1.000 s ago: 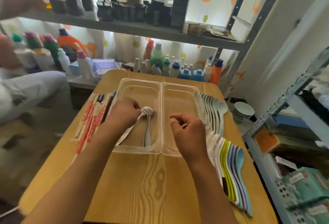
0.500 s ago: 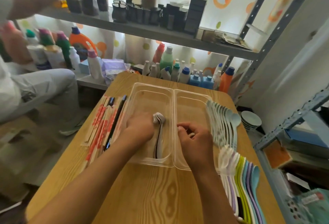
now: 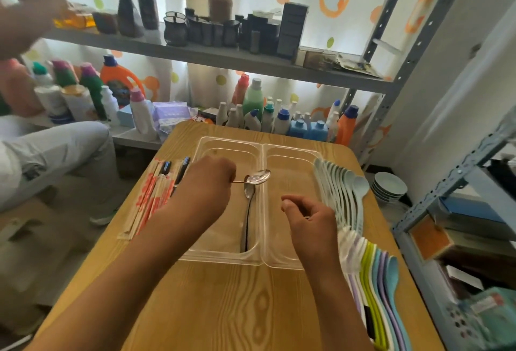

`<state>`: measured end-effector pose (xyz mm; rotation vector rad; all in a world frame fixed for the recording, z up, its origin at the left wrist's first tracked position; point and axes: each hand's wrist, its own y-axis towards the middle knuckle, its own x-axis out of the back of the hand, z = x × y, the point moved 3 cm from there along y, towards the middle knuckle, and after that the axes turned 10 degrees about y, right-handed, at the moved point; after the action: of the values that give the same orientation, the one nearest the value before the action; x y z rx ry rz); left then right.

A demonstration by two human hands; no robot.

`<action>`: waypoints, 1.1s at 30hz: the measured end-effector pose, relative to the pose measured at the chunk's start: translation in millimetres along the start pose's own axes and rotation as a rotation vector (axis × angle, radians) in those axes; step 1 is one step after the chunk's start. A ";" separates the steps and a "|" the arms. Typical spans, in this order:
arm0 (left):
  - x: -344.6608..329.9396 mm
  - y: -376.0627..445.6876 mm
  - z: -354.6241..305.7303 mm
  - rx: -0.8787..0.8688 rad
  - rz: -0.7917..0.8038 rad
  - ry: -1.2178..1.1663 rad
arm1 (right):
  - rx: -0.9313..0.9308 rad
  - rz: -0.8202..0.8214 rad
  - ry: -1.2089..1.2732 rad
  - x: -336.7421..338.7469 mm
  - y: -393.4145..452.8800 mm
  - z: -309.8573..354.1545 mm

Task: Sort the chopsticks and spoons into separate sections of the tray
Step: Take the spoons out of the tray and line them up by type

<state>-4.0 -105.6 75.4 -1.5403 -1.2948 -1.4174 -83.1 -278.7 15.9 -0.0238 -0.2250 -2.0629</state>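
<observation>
Lifted since the earlier frame, the left hand (image 3: 208, 180) now pinches a metal spoon (image 3: 258, 177) above the clear tray's (image 3: 223, 257) left section, where another spoon (image 3: 247, 218) lies. Chopsticks (image 3: 152, 200) rest on the desk (image 3: 237, 308) left of it. Right hand (image 3: 308, 218) hovers loosely curled, holding nothing, beside pastel spoons (image 3: 342, 186).

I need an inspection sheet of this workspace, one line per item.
Surface: wooden table.
Job's things: clear two-section tray; metal spoon lying in its left section; wrapped chopsticks left of the tray; plastic spoons right of it.
Clutter: nothing seen.
Grips: left hand holds a second metal spoon over the tray; right hand loosely curled, holds nothing.
Cables: nothing seen.
Surroundings: shelves with bottles; stacked bowls.
</observation>
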 end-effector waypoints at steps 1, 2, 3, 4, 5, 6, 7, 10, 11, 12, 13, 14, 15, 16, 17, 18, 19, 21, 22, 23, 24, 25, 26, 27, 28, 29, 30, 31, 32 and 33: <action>4.2 -8.8 0.4 -0.046 0.006 -0.035 | -0.019 -0.012 0.037 1.8 0.8 0.3; 7.9 -18.6 0.2 -0.093 0.017 -0.069 | -0.036 -0.024 0.066 4.6 2.5 1.5; 10.1 -30.4 -0.4 -0.131 0.026 -0.100 | -0.053 -0.032 0.089 9.1 3.3 2.6; 11.8 -41.6 -1.1 -0.157 0.024 -0.135 | -0.070 -0.027 0.111 14.1 4.7 5.2; 12.0 -52.9 -2.0 -0.169 0.017 -0.174 | -0.090 -0.007 0.125 19.5 4.5 7.0; 11.6 -63.6 -3.2 -0.174 0.008 -0.212 | -0.104 0.021 0.127 24.9 3.1 9.4; 10.9 -72.7 -4.9 -0.177 0.000 -0.249 | -0.106 0.051 0.112 29.8 1.5 11.0; 8.9 -97.1 -10.4 -0.194 -0.038 -0.348 | -0.092 0.080 0.062 42.2 -14.1 13.9; 8.4 -103.1 -11.6 -0.199 -0.050 -0.369 | -0.089 0.079 0.075 45.7 -20.2 14.2; 7.5 -107.7 -12.6 -0.202 -0.058 -0.375 | -0.089 0.074 0.103 49.1 -26.3 14.7; 5.8 -113.0 -13.9 -0.207 -0.059 -0.372 | -0.089 0.072 0.130 51.9 -33.8 15.0; 3.6 -117.7 -15.3 -0.217 -0.057 -0.364 | -0.086 0.074 0.146 54.4 -41.3 15.2; -0.3 -123.5 -17.0 -0.228 -0.050 -0.357 | -0.078 0.083 0.150 56.6 -49.8 13.8; -4.4 -130.1 -18.8 -0.236 -0.043 -0.352 | -0.067 0.096 0.144 58.8 -58.6 12.5; -8.7 -136.5 -20.9 -0.233 -0.031 -0.350 | -0.055 0.113 0.129 61.0 -66.3 10.4; -15.0 -145.0 -23.4 -0.227 -0.017 -0.349 | -0.050 0.129 0.106 64.0 -75.9 7.5; -21.6 -150.7 -25.7 -0.225 -0.009 -0.346 | -0.042 0.132 0.071 67.1 -82.0 2.9; -38.6 -162.1 -27.5 -0.218 -0.004 -0.345 | -0.042 0.129 -0.010 70.5 -92.5 -11.2; -46.6 -165.7 -27.7 -0.204 0.001 -0.344 | -0.037 0.109 -0.033 71.5 -96.1 -17.0; -55.3 -168.3 -27.5 -0.182 0.007 -0.337 | -0.027 0.087 -0.055 72.1 -99.2 -23.8; -62.6 -169.1 -26.6 -0.155 0.008 -0.322 | -0.026 0.069 -0.080 71.2 -101.5 -29.7; -69.6 -168.9 -25.9 -0.127 0.006 -0.311 | -0.018 0.062 -0.119 69.4 -102.9 -35.1; -76.0 -167.9 -24.6 -0.101 0.007 -0.314 | -0.006 0.059 -0.165 68.0 -103.3 -39.7; -81.6 -166.1 -23.7 -0.084 0.017 -0.335 | 0.012 0.057 -0.209 67.2 -102.6 -43.5; -85.5 -165.0 -23.9 -0.085 0.031 -0.356 | 0.030 0.046 -0.236 68.1 -102.3 -45.3; -88.7 -164.3 -23.9 -0.090 0.045 -0.368 | 0.043 0.036 -0.251 68.9 -101.7 -46.2; -90.9 -163.8 -23.7 -0.096 0.052 -0.371 | 0.055 0.031 -0.271 69.4 -101.1 -46.1; -93.8 -163.4 -22.9 -0.100 0.057 -0.371 | 0.066 0.031 -0.299 69.1 -100.7 -45.7; -96.8 -163.3 -21.6 -0.098 0.061 -0.370 | 0.074 0.032 -0.330 68.3 -100.0 -45.8; -99.2 -163.0 -20.9 -0.093 0.065 -0.372 | 0.083 0.037 -0.358 67.7 -99.2 -46.1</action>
<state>-156.9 -100.7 -40.7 -1.9594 -1.3892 -1.2018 -198.7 -299.1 -36.7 -0.3461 -0.5260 -1.9992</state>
